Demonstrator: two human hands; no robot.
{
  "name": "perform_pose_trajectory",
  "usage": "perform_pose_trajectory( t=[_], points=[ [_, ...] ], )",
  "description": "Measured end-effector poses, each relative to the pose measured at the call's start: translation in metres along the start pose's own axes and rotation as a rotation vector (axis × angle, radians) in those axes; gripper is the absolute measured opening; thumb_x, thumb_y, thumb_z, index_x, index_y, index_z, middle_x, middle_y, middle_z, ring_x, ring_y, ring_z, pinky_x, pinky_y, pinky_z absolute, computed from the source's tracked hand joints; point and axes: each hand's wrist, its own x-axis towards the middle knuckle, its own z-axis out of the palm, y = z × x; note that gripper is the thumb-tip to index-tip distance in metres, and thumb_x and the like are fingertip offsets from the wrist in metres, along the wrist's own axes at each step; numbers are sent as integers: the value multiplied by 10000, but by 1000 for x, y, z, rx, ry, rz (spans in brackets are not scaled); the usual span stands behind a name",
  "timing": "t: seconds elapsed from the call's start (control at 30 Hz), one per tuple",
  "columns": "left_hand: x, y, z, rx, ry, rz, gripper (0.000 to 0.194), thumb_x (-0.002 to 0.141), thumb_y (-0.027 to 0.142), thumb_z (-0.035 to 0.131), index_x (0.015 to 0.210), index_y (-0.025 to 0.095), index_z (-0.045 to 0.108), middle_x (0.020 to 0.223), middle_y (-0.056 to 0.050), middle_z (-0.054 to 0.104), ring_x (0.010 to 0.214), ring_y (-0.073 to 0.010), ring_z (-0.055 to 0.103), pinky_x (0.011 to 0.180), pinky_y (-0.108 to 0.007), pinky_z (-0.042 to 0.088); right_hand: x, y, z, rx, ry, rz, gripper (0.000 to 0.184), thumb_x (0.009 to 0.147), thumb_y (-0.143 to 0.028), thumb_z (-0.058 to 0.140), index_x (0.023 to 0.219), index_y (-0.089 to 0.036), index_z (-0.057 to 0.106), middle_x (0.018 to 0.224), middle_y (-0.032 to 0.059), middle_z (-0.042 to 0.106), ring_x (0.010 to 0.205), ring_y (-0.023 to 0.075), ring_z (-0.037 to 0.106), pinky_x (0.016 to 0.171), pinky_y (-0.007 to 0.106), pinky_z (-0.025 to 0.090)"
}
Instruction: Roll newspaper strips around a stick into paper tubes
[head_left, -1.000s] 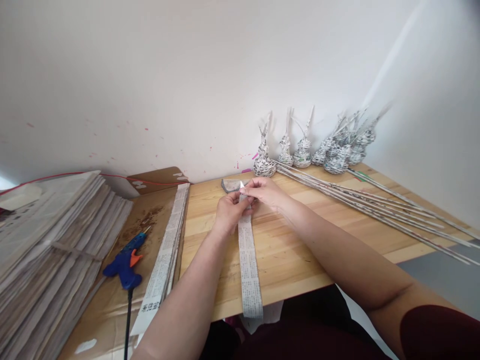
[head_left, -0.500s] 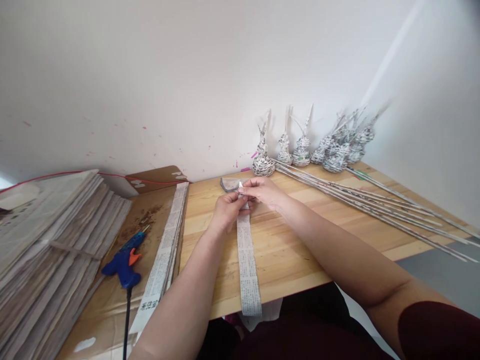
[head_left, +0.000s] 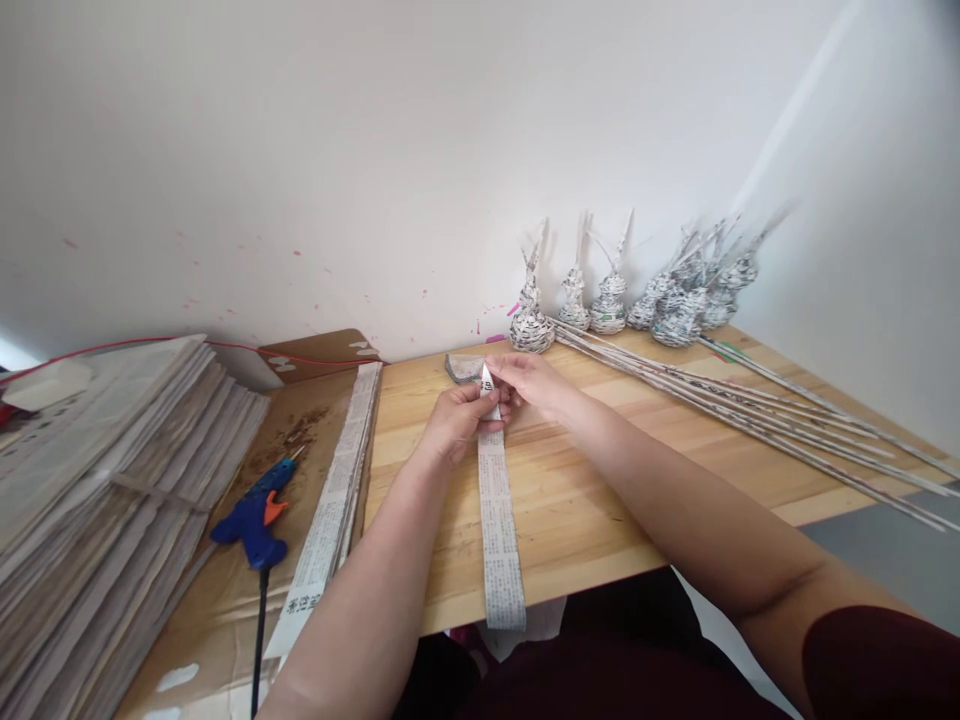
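Observation:
A long newspaper strip [head_left: 501,530] lies on the wooden table, its near end hanging at the front edge. My left hand [head_left: 456,420] pinches the strip near its far end, thumb on top. My right hand [head_left: 525,382] closes its fingertips on the far tip, which is folded to a narrow point with dark print showing. Some fingertips are hidden behind the paper. Just behind my hands is a small grey mesh-edged piece [head_left: 463,368], partly covered.
Several woven paper gourd shapes [head_left: 532,328] stand along the wall. Thin rolled paper sticks [head_left: 720,405] lie at right. At left are a blue glue gun [head_left: 255,525], newspaper strips [head_left: 330,520] and a tied paper stack [head_left: 127,520] on cardboard [head_left: 300,400].
The strip's far tip is folded further over, and a printed patch now shows at its point. My hands stay in nearly the same place; the view has shifted slightly.

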Motion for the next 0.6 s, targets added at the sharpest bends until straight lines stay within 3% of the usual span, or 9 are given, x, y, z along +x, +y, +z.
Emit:
perform_pose_trajectory(
  t=[0.1, 0.17, 0.47, 0.6],
  points=[
    [1, 0, -1, -1, 10, 3, 313, 641, 326, 797, 847, 102, 723, 748, -78, 694, 681, -143, 638, 614, -248, 529, -3, -8, -10, -89, -133, 3, 356, 733, -493, 705, 794, -143, 674, 563, 1, 617, 491, 85, 554, 405, 189, 295],
    [1, -1, -1, 0, 17, -4, 306, 638, 322, 800, 834, 101, 723, 730, -75, 692, 671, -139, 637, 617, -247, 530, -5, -12, -13, -109, -152, 3, 309, 718, -426, 728, 800, -129, 694, 575, 16, 638, 521, 94, 576, 415, 188, 286],
    [3, -6, 0, 88, 37, 59, 396, 599, 422, 816, 849, 127, 730, 793, -83, 720, 756, -176, 664, 696, -298, 544, -1, -7, -3, -41, 78, 61, 172, 675, -278, 766, 678, -138, 667, 505, -22, 597, 413, 64, 489, 394, 183, 334],
    [3, -9, 4, 117, 53, 66, 373, 601, 430, 811, 817, 137, 730, 772, -76, 716, 734, -175, 663, 690, -298, 543, 0, -4, -2, -23, 108, 51, 183, 656, -275, 781, 678, -137, 664, 537, -17, 601, 463, 78, 520, 426, 191, 407]
  ],
)
